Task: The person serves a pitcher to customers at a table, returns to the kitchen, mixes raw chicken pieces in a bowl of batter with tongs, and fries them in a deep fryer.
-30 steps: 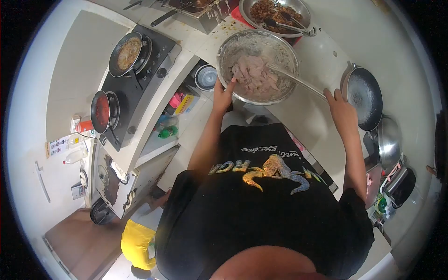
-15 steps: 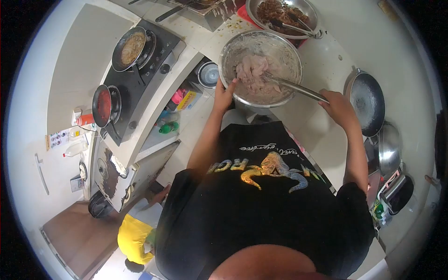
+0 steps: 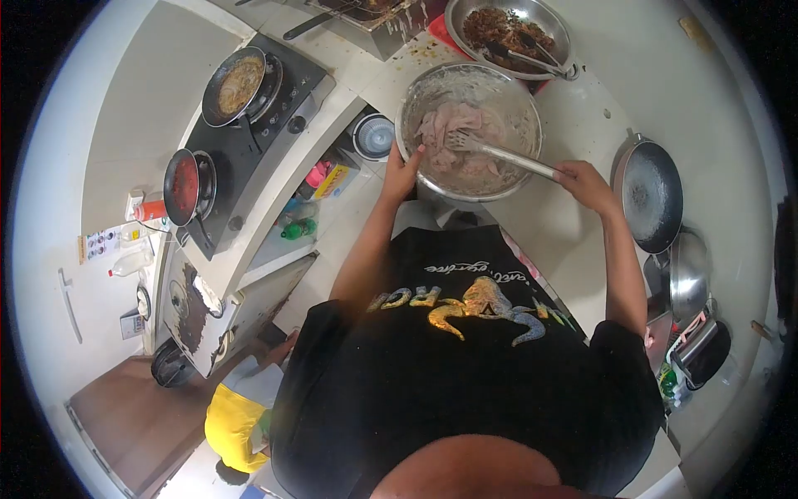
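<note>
One steel mixing bowl, at the near side of the pale surface, its full support not visible; contents, pale raw-looking meat in a wet coating, residue smeared up the wall. One left hand, its grip closed on the near-left rim, thumb on the edge. One right hand, its grip closed round the handle end of steel tongs; their tips lie in among the meat, but whether they pinch a piece cannot be told. State of the work, as judged: ingredients combined and coating widely spread; mixing apparently under way, with folded, overlapping pieces perhaps still to be separated and covered evenly. None of this pale meat is seen in the pans. Around: a serving bowl of browned food, second tongs across its rim, close beyond the mixing bowl and likely limiting reach on that side; a fryer, stained, farther left; a black stove bearing a pan with pale brown contents and a pan of red sauce; a large dark pan right of the right hand, narrowing elbow room; a person in yellow, bent at lower left, apart from the bowl.
</note>
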`<action>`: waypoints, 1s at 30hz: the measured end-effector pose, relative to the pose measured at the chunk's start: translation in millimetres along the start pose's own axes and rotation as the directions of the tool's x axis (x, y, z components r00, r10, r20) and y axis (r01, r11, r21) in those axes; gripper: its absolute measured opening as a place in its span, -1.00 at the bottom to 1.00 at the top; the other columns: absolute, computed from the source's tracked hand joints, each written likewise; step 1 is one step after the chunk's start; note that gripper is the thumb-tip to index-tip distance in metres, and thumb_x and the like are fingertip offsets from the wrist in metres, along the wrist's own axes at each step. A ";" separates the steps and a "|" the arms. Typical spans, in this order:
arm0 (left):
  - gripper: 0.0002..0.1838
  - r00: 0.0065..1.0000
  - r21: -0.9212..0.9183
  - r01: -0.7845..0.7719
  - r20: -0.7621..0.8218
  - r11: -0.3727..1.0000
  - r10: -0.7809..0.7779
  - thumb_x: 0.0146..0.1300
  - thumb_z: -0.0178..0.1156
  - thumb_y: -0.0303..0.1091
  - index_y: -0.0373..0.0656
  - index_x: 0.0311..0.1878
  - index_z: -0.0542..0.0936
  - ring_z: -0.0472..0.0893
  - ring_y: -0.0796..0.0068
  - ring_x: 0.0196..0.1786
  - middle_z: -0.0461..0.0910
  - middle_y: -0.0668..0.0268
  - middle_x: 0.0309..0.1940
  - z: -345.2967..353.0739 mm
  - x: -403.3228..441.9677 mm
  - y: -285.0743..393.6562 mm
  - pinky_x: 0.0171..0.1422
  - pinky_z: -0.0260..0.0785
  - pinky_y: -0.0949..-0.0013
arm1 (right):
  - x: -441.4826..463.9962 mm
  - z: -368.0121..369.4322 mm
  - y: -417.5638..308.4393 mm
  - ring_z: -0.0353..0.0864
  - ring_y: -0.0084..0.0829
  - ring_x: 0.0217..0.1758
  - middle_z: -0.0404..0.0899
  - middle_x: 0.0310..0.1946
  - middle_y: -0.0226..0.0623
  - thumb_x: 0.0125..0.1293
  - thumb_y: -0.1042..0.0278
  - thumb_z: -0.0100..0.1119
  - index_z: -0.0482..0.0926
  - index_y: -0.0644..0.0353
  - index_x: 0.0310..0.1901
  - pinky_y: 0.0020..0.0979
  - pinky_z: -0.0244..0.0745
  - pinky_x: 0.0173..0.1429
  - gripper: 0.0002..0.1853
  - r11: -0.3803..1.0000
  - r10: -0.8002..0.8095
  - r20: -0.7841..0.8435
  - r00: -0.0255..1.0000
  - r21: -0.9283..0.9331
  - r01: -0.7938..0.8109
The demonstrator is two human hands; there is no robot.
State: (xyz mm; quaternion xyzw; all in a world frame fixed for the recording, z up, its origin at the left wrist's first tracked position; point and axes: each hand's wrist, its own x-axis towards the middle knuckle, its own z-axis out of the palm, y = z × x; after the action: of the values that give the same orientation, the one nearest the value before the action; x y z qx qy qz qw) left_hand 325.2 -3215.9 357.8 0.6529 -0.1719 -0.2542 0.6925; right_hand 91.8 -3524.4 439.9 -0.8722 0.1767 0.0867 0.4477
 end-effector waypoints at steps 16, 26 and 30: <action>-0.25 0.999 -0.003 -0.047 0.019 0.999 0.047 0.39 0.13 -0.20 -0.27 0.49 0.01 0.33 0.33 0.33 0.29 0.09 0.34 2.4 17.0 -32.7 0.39 0.17 0.32 | -31.2 73.3 -11.7 0.21 -0.77 -0.63 0.33 -0.59 -0.58 0.45 0.29 0.05 0.50 0.22 -0.20 -0.65 0.07 -0.58 -0.83 0.750 0.323 -0.198 0.925 0.650 -0.123; -0.11 0.997 -0.012 0.035 -0.069 0.999 -0.035 0.38 0.15 -0.28 -0.19 0.53 -0.23 0.12 0.17 0.47 -0.03 0.01 0.49 2.8 48.5 -7.3 0.47 0.06 0.24 | 116.4 3.9 -115.2 0.19 -0.74 -0.65 0.31 -0.63 -0.62 0.47 0.22 0.04 0.51 0.17 -0.30 -0.62 0.07 -0.57 -0.76 0.833 0.208 -0.306 0.929 0.553 -0.004; -0.15 0.938 -0.102 -0.037 -0.347 0.994 0.000 0.38 0.15 -0.13 -0.16 0.52 -0.12 0.14 0.13 0.47 -0.01 0.05 0.49 -66.3 121.4 22.3 0.46 0.05 0.16 | 222.4 -12.2 -134.9 0.30 -0.66 -0.57 0.35 -0.64 -0.52 0.42 0.22 0.09 0.55 0.28 -0.32 -0.52 0.22 -0.47 -0.72 0.961 -0.043 -0.415 0.909 0.231 0.151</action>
State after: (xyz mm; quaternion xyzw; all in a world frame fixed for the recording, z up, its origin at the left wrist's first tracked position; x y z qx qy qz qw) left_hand 464.4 -3231.4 362.7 0.6478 -0.0399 -0.1377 0.7482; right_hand 348.9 -3513.2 479.4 -0.8132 0.2316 -0.1423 0.5147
